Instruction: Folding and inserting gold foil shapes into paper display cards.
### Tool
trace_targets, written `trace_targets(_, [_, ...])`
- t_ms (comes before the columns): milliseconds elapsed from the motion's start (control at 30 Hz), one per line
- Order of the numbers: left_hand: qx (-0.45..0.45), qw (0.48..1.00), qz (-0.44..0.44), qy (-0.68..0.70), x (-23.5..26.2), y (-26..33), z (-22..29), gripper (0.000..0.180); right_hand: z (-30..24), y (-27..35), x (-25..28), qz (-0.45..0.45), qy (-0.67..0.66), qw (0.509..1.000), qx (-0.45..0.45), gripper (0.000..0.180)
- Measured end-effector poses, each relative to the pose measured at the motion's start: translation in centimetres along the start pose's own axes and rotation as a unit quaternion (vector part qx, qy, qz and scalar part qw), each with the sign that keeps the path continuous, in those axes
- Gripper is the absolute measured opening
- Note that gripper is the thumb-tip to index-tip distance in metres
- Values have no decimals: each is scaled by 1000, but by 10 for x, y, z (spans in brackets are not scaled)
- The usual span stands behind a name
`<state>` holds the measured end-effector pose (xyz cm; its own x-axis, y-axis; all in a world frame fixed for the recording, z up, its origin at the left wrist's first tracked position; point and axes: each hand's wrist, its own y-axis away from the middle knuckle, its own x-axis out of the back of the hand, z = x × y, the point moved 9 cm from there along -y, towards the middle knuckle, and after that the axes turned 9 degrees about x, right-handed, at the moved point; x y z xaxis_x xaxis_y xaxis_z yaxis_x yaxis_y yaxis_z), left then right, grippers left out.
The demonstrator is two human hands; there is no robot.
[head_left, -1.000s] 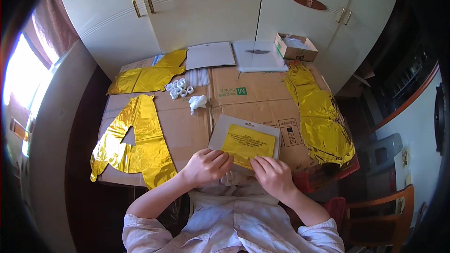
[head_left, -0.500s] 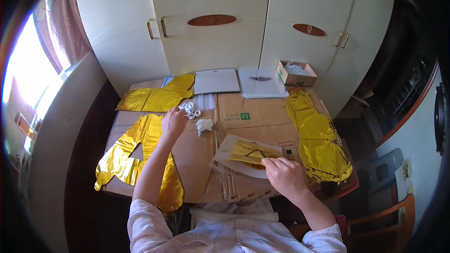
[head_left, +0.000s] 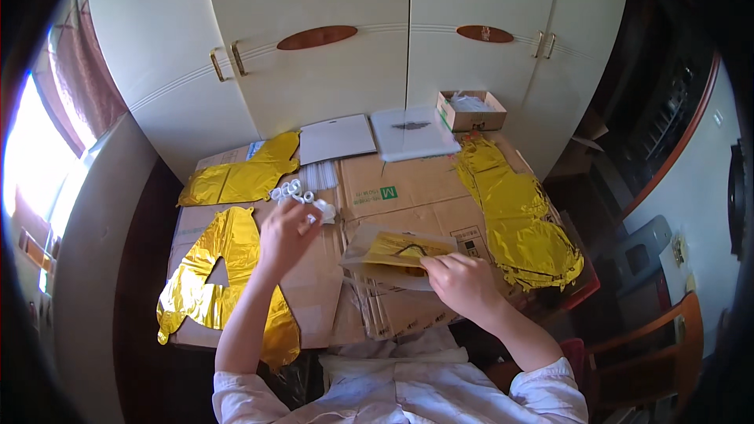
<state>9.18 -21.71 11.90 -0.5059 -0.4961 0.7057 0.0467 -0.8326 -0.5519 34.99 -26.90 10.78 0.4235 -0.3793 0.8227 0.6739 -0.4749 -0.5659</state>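
Note:
My right hand [head_left: 463, 286] pinches the near edge of a clear plastic bag [head_left: 357, 251] with folded gold foil [head_left: 389, 245] and a thin dark curved strip showing on it. The bag is tilted above the cardboard. My left hand [head_left: 287, 237] is raised with its fingers curled together beside a group of small white rolls [head_left: 289, 190]; whatever lies between the fingertips is too small to make out. Behind those fingers a crumpled white piece [head_left: 326, 210] is partly hidden. A flat gold foil balloon [head_left: 239, 247] shaped like a letter A lies left of my left forearm.
Cardboard [head_left: 416, 188] covers the table. Another flat gold balloon [head_left: 239, 173] lies far left, and a third [head_left: 510, 220] along the right side. At the back are white sheets [head_left: 338, 140], a translucent sheet [head_left: 412, 141] and a small box [head_left: 475, 116]. A wooden chair [head_left: 652, 345] stands at right.
My left hand has moved from the white rolls toward me, fingers still curled. My right hand has tipped the bag, which now appears narrower. The whole view has shifted slightly.

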Motion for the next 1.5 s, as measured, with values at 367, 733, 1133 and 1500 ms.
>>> trace_targets(367, [-241,950,-167,-106,-43,77,138,12,-14,-4,-4,-29,-10,1000,5,10])
trace_targets(733, [-226,960,-160,-33,-43,110,142,63,-25,2,-15,-45,27,999,12,14])
trace_targets(1133, [-193,951,-240,-31,-95,123,122,73,-47,13,-28,-62,28,996,49,25])
trace_targets(1500, [-18,875,-484,25,-65,161,111,47,-49,64,-54,-99,-58,992,57,35])
